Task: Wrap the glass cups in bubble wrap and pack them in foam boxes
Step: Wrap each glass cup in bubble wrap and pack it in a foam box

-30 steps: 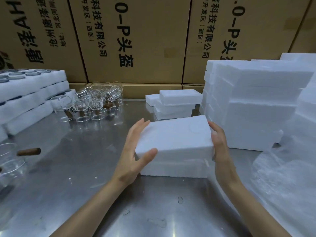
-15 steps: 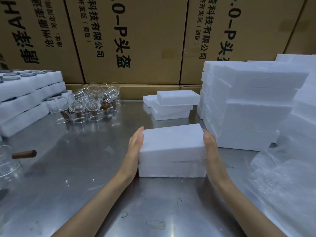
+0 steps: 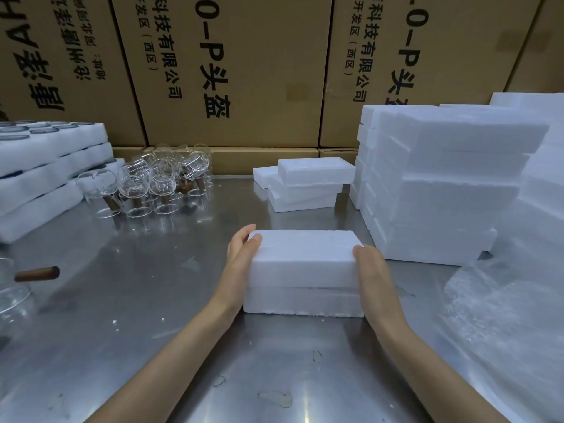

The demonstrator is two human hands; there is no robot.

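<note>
A: Head view: a white rectangular foam box [image 3: 303, 271] sits on the steel table [image 3: 137, 300], near centre, its lid on the base with a thin seam showing. The left hand [image 3: 241, 264] presses flat against its left end, fingertips hooked just over the top edge; the right hand [image 3: 370, 270] presses the right end with straight fingers. Neither is curled round it.

B: So what does closing it well call for?

A: I'd judge even pressure from both ends, then downward, until the seam shuts all round. Foam crumbles, so no pinching at corners.

B: And the cups?

A: The clear glass cups with brown wooden handles [image 3: 155, 184] stand far left, unwrapped. The sheets of bubble wrap [image 3: 503, 315] lie near right, beside the tall stack of white foam boxes [image 3: 442, 190]. Whether this box holds a cup, I cannot tell.
</note>
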